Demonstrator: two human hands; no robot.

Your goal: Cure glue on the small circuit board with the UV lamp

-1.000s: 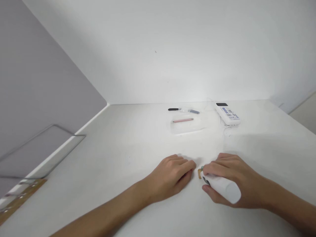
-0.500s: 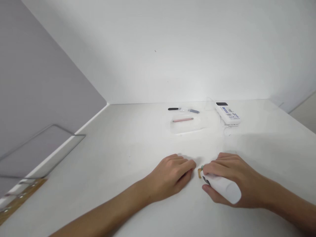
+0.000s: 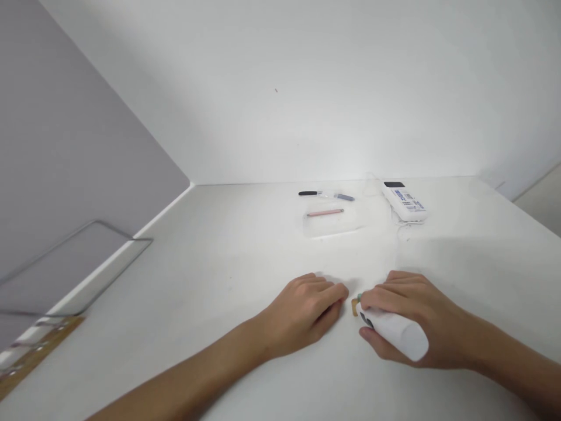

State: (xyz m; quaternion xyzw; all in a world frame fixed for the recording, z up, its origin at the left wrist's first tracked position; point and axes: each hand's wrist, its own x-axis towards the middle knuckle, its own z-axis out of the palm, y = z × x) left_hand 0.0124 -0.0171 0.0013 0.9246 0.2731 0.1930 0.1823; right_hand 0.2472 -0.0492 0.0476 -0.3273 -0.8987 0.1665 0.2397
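My right hand (image 3: 421,316) is wrapped round a white tube-shaped thing (image 3: 397,331) with a dark mark on its side, its flat rounded end tilted toward me. At its far end, by my index finger, show a small tan piece (image 3: 355,307) and a bit of teal; whether they are joined to it I cannot tell. My left hand (image 3: 309,307) rests on the white table just left of the tan piece, not touching it. Its fingers are curled under with the thumb against them. Anything inside them is hidden.
Toward the back lie a pink pen (image 3: 325,213) on a clear tray (image 3: 315,232), a black-handled tool (image 3: 308,193), and a grey-blue handle (image 3: 345,197). A white device (image 3: 404,201) with a thin cable sits right of them. A wire frame (image 3: 116,230) and a wooden strip (image 3: 41,356) stand left.
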